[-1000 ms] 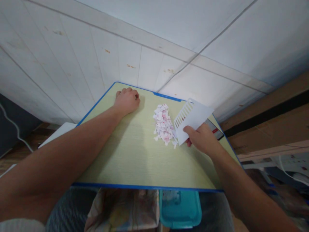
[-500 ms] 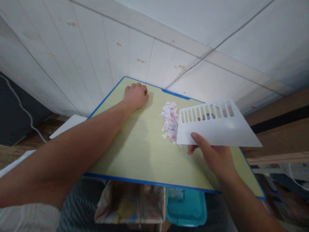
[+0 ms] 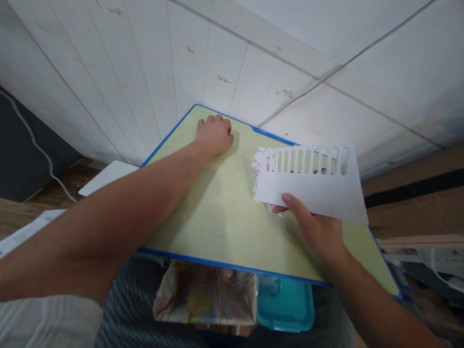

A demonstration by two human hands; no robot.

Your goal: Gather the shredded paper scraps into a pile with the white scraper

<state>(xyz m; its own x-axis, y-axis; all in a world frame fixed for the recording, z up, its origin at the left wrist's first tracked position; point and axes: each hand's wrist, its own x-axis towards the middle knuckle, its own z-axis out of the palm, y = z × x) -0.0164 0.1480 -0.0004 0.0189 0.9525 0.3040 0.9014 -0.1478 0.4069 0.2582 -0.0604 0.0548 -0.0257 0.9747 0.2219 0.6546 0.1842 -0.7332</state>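
My right hand (image 3: 308, 220) grips a white slotted sheet (image 3: 308, 188) by its lower edge, thumb on top and fingers underneath. A row of oblong cut-outs runs along the sheet's far side. Beneath its left end lies a heap of white and pinkish paper scraps (image 3: 256, 164), now mostly covered. My left hand (image 3: 215, 134) rests on the far left part of the pale yellow tabletop (image 3: 217, 212), fingers curled in; whether anything is inside them is hidden.
A white panelled wall (image 3: 203, 67) with a grey cable (image 3: 337, 70) borders the table's far edge. Below the near edge sit a cloth-lined bin (image 3: 206, 299) and a teal plastic container (image 3: 286, 309). Cardboard (image 3: 416, 208) stands at the right.
My right hand has brought the slotted sheet left over the paper scraps, covering most of them. My left hand stays at its place on the table. The view has shifted slightly.
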